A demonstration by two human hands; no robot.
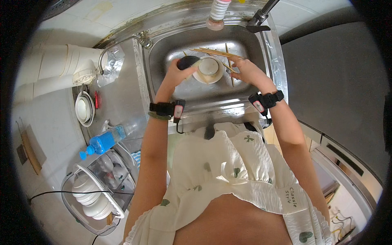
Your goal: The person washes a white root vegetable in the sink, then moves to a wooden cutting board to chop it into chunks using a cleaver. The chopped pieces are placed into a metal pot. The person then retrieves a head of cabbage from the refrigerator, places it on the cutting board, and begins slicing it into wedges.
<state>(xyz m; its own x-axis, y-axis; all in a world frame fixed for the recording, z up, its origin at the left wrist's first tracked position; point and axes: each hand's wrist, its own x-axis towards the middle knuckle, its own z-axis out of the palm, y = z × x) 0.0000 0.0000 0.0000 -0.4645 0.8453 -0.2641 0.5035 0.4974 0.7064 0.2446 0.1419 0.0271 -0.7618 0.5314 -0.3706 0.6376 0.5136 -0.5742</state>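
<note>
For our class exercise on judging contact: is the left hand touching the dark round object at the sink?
Touching: the head view shows the left hand curled against the dark round object, with no gap visible between them.

Sink basin was smooth, glossy metal | chopsticks looked matt, wooden | bowl looked smooth, glazed ceramic | tabletop was duller metal | bottle seemed translucent plastic | dress was gathered cloth

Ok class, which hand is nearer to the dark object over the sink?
Left: the left hand grips the dark object; the right hand is apart from it, across the white bowl.
</note>
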